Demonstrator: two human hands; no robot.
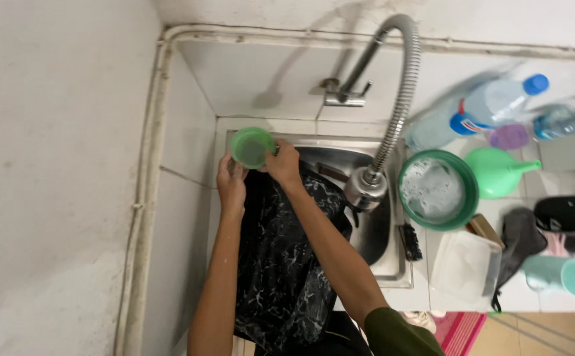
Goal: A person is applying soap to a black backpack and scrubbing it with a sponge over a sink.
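Small green plastic bowl (252, 146) held up over the left rear corner of the steel sink (374, 240), tilted so the inside faces the camera. Right hand (282, 163) closed on the bowl's right rim, fingers curled over the edge. Left hand (231, 184) just below and left of the bowl, fingers bent up toward its underside; hard to tell whether really gripping or only touching. Under both forearms, black cloth with white marbled pattern (281, 264), covering much of the sink's left half and hiding what lies beneath.

To the right, flexible metal faucet hose (399, 92) arching from the wall and ending in a spray head (365, 188) above the basin. Dark scrub brush (411, 241) on the sink's right rim. On the white tiled tabletop (518, 300): green basin of soapy water (438, 190), green funnel-like jug (498, 171), clear lidded plastic container (464, 265). Behind these, clear plastic bottle with blue cap and blue-red label band (492, 105), lying blurred; purple lid (509, 137) beside it; a second small bottle (561, 120) partly cut off at the right edge. Further right, dark bag (570, 212) and teal cup (561, 275), both partly out of frame.
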